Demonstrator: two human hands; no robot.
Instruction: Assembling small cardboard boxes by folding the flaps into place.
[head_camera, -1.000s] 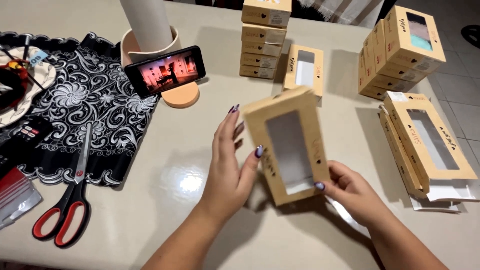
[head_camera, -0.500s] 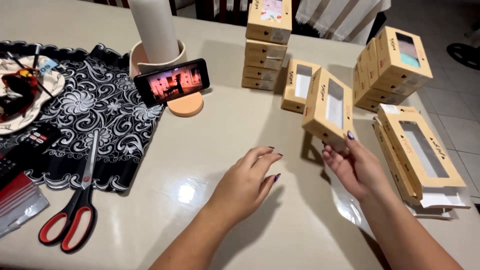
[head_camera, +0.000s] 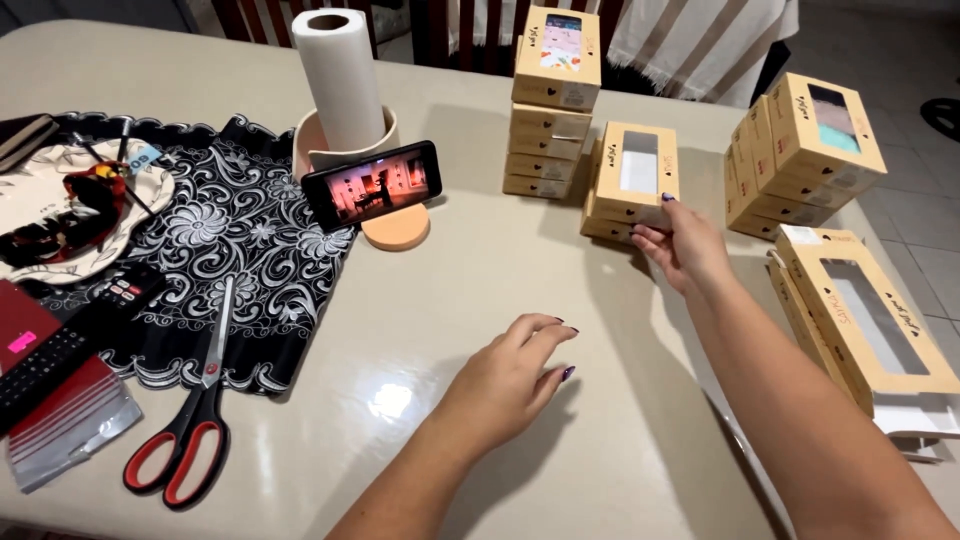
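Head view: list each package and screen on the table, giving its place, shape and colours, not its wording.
Window box: tan cardboard, clear window, on a low stack, touched by the right hand.
Tall stack: tan boxes, table's far edge.
Right stack: tan boxes, leaning.
Flat boxes: tan, right edge.
Phone: black, lit screen, on a peach stand.
Left hand: empty, over the table.

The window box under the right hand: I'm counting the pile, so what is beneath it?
The window box, touched by the right hand, lies on at least one more cardboard box. The hand hides that pile's near corner, so the count stays unclear.
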